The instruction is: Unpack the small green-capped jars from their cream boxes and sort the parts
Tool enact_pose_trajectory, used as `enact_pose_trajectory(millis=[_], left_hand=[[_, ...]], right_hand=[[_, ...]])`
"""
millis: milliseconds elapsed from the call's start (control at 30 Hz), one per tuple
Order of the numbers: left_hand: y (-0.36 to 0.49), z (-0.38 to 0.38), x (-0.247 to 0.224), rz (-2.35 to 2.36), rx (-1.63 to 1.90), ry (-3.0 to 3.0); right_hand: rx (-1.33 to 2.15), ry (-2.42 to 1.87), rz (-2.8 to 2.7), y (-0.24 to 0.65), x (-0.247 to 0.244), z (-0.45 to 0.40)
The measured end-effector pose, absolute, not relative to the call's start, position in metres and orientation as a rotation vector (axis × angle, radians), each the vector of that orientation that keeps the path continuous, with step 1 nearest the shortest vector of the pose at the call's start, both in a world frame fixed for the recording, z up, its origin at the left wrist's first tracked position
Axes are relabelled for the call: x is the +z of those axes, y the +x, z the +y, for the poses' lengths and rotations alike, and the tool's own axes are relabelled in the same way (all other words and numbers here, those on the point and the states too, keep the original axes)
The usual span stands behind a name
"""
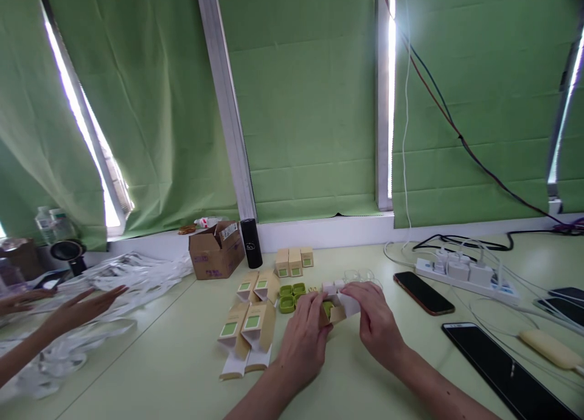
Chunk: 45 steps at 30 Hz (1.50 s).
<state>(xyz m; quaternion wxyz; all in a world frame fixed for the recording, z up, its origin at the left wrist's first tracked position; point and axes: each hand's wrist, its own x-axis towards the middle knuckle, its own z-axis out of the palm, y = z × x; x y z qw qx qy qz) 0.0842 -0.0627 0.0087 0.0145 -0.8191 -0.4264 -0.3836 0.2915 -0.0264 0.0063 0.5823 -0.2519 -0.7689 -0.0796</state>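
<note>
My left hand grips a small tan cardboard box from its left side, fingers curled over it. My right hand pinches a white inner flap at the box's right end. Something green shows inside the box, partly covered by my fingers. Just left of it sit several small green square containers. Behind my hands are small clear and white pieces, partly hidden. Several tan boxes with green labels lie to the left, the front ones with their end flaps open.
Small boxes stand upright further back, near a brown carton and a black cylinder. Phones, a tablet-like device and a power strip with cables occupy the right. Another person's hand reaches over clear plastic strips.
</note>
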Motion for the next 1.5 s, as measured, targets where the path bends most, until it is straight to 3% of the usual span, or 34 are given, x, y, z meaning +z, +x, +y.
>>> enact_pose_trajectory(millis=[500,1000,1500], left_hand=[[0.079,-0.054,0.000,-1.440,-1.263,-2.489],[0.090,-0.064,0.005,-1.154,-0.880,-2.376],[0.085,-0.062,0.011,-1.239,-0.933,-2.271]], right_hand=[[-0.127,-0.678,-1.939,0.288,0.009,-0.036],[0.100,-1.024,-1.861,0.274,0.003,-0.035],[0.845,-0.866,-1.345,0.273,0.003,-0.031]])
